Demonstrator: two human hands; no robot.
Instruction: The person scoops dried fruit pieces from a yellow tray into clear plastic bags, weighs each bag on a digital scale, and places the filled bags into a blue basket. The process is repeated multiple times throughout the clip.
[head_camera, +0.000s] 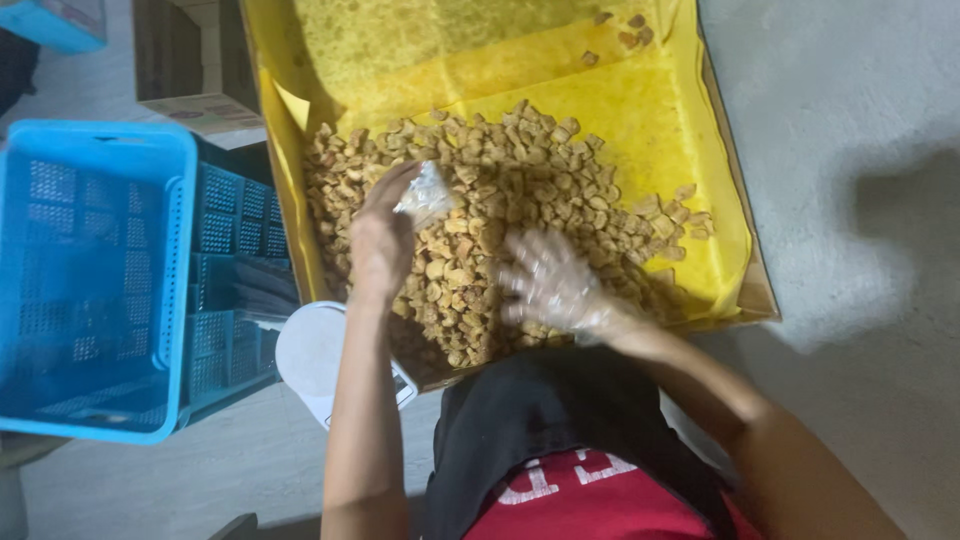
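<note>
Two hands: left hand (380, 240) grip clamped on clear bag (425, 195); gloved right hand (550, 280) spread over snack pile (500, 220).

Golden-brown, tan-mottled snack pieces (520, 210) are lying on a bright yellow liner (650, 110) inside a brown cardboard box (757, 290). The right hand (555, 285) is wearing a clear, glossy plastic glove; the left hand (380, 240) is holding a small transparent bag (425, 195). A sky-blue perforated crate (95, 280) is showing a grid pattern beside a white scale (315, 355) on grey floor (850, 120).
</note>
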